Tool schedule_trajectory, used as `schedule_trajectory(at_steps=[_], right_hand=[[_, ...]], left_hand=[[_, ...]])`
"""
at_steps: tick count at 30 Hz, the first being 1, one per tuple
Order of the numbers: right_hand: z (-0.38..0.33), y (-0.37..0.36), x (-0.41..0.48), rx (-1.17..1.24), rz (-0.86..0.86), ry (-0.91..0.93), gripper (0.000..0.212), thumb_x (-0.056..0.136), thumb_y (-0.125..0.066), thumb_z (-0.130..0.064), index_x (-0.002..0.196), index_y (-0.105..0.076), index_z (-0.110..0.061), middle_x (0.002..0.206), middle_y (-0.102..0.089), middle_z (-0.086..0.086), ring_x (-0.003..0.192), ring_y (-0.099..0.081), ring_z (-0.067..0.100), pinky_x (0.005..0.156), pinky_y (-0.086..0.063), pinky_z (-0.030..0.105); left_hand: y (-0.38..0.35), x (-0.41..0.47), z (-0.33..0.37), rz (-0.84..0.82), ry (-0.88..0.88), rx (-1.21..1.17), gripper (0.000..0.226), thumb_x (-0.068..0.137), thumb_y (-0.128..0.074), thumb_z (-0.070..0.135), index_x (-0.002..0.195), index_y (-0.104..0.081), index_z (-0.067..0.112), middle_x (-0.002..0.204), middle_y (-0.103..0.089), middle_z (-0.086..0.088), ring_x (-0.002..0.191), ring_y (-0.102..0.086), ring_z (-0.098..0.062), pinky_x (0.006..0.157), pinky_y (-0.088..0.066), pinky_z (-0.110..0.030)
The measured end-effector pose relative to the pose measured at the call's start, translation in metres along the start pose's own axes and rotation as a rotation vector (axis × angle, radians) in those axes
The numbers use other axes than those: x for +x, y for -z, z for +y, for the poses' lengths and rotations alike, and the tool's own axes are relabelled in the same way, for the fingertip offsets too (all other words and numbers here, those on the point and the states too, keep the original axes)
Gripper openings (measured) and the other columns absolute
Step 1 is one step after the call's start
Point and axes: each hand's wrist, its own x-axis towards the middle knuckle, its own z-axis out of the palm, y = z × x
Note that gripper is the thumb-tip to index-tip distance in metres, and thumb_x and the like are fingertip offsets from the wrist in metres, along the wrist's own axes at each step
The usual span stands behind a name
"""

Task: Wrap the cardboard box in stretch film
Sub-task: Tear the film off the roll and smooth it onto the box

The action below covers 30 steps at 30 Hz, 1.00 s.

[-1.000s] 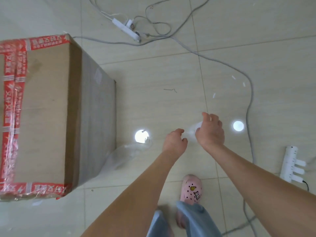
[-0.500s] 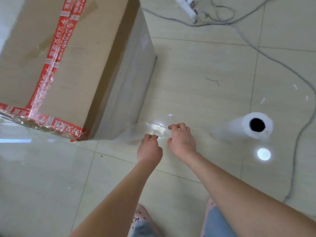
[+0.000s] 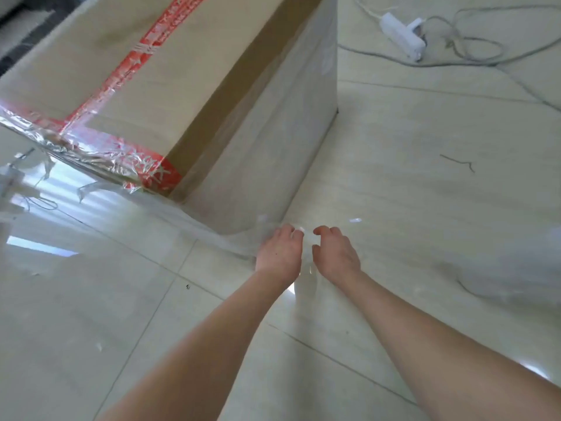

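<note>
Both hands are sitting closer to the cardboard box [image 3: 151,86] than 0.5 s ago, now just off its near bottom corner. The film roll that was standing in plain sight to their right is no longer showing clearly; only a blurred pale shape [image 3: 513,268] is lying out to the box's right. The left hand [image 3: 280,253] and right hand [image 3: 335,253] are working side by side, nearly touching, each with fingers curled and pinching the stretch film [image 3: 218,235] bunched between them. From the left hand the film is running leftward as a gathered band, low over the floor [image 3: 425,208] in front of the box's near face. A smooth clear layer is covering the box's right-hand side face. Crinkled film is also clinging along the box's near top edge, over the red tape [image 3: 133,68] that is crossing the box top. The box is standing on the tiled floor. Beyond the box's far right corner, 1 white power strip [image 3: 402,36] is lying among loose grey cables [image 3: 479,53].
</note>
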Motion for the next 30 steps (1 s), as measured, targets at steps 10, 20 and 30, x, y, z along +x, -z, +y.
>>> schedule_trajectory(at_steps=[10,20,30], right_hand=[[-0.002,-0.057,0.055,-0.313,-0.022,0.199,0.046,0.086,-0.06,-0.041,0.128,-0.053,-0.024,0.129,-0.049,0.006,0.123,-0.041,0.029,0.097,-0.039,0.038],[0.006,0.007,0.056,0.161,0.141,0.205,0.046,0.082,-0.063,-0.051,0.119,-0.06,-0.024,0.123,-0.06,0.002,0.119,-0.051,0.025,0.097,-0.045,0.038],[-0.04,0.027,0.043,-0.026,0.214,0.38,0.067,0.079,-0.07,-0.036,0.138,-0.04,-0.022,0.132,-0.054,0.006,0.121,-0.05,0.027,0.097,-0.043,0.036]], left_hand=[[-0.013,0.03,-0.037,0.042,-0.181,0.653,0.063,0.083,-0.066,0.043,0.131,-0.044,0.01,0.13,-0.044,-0.009,0.124,-0.039,-0.027,0.096,-0.035,-0.036],[0.036,0.028,-0.031,0.288,-0.012,0.297,0.025,0.096,-0.042,0.013,0.12,-0.044,0.015,0.114,-0.064,-0.012,0.104,-0.062,-0.035,0.073,-0.044,-0.036],[0.068,0.036,-0.043,0.425,0.063,-0.095,0.02,0.096,-0.048,0.028,0.101,-0.063,0.015,0.099,-0.068,-0.011,0.095,-0.062,-0.032,0.07,-0.047,-0.035]])
